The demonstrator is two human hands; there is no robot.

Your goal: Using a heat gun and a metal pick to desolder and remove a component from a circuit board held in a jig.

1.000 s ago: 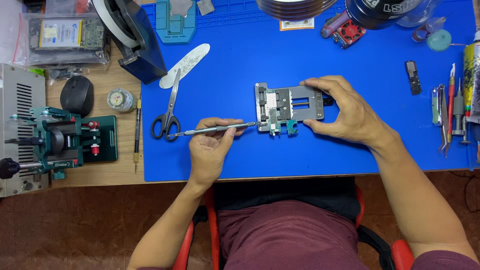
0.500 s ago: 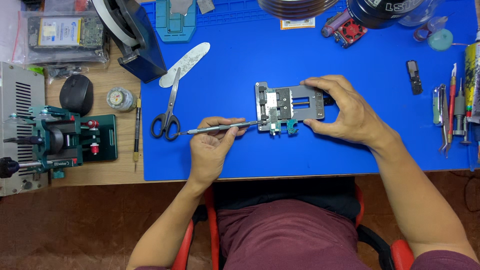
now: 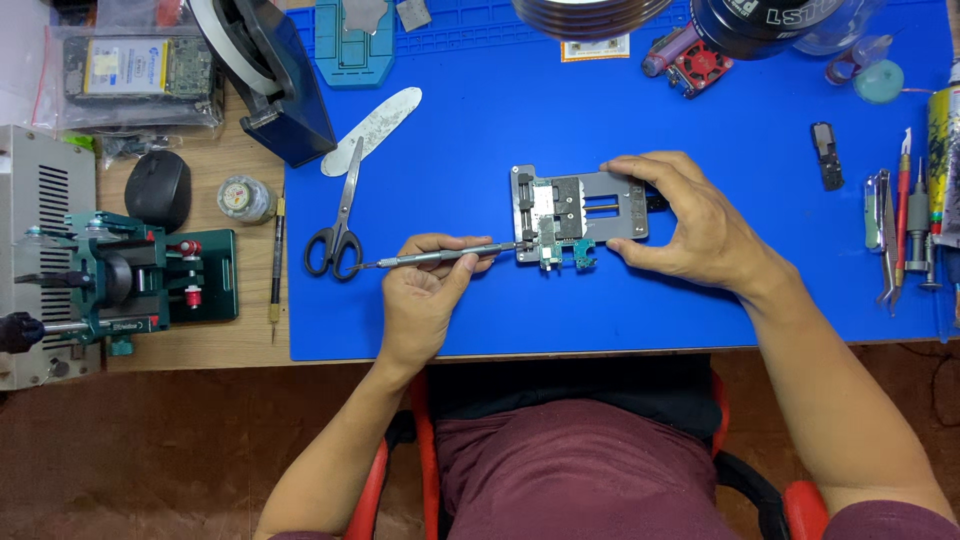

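Note:
A grey metal board holder lies on the blue work mat, with a small green circuit board clamped at its lower left. My right hand grips the holder's right end, thumb below and fingers above. My left hand holds a slim grey screwdriver nearly level, with its tip at the holder's lower left edge by the circuit board.
Black-handled scissors and a pale flat spatula lie left of the screwdriver. Tweezers and picks line the mat's right edge. A green clamp fixture, a black mouse and a small jar sit on the wooden desk at left.

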